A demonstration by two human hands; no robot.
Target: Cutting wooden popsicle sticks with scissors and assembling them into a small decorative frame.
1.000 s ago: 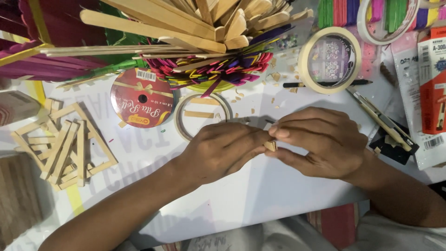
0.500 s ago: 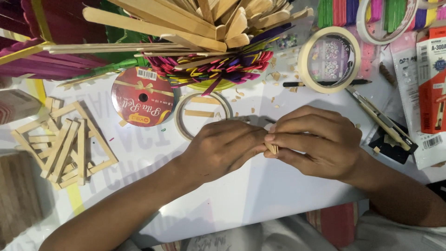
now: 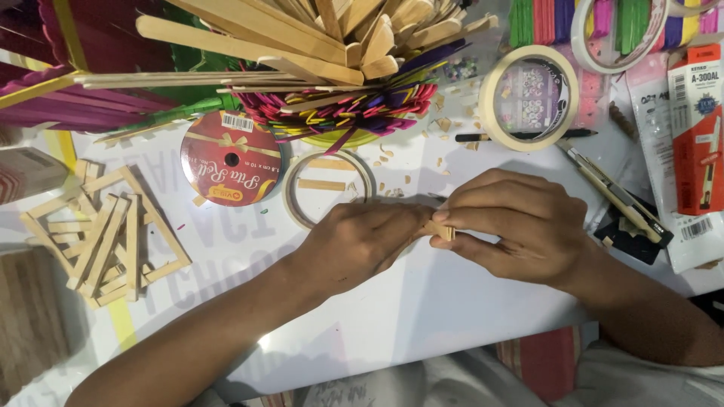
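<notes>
Far left on the white table: a flat frame of plain wooden sticks, lying well apart from both hands. Just right of that, a red ribbon spool, flat on the table. Above, along the top, a big heap of craft sticks, plain ones over coloured ones. Next, a thin tape ring with short stick bits inside, sitting just beside the left hand.

Near the middle, left hand: curled almost shut, knuckles up, fingertips pinched together on the left end of a small wooden piece. Small wooden piece: held just above the table, between the two hands, mostly hidden by fingers, so its full shape is hard to tell.

Then right hand: also curled, fingers bunched close, thumb and fingertips clamped on the right end of the same small piece. Both hands touching each other at the fingertips.

Further right, up top, a wide roll of masking tape, with a black pen under its lower edge. Right of the right hand, a craft knife lying slanted, near the wrist but not touching. Far right, a red and white packet, flat by the table edge.

Scattered around the middle top: tiny wood chips.
</notes>
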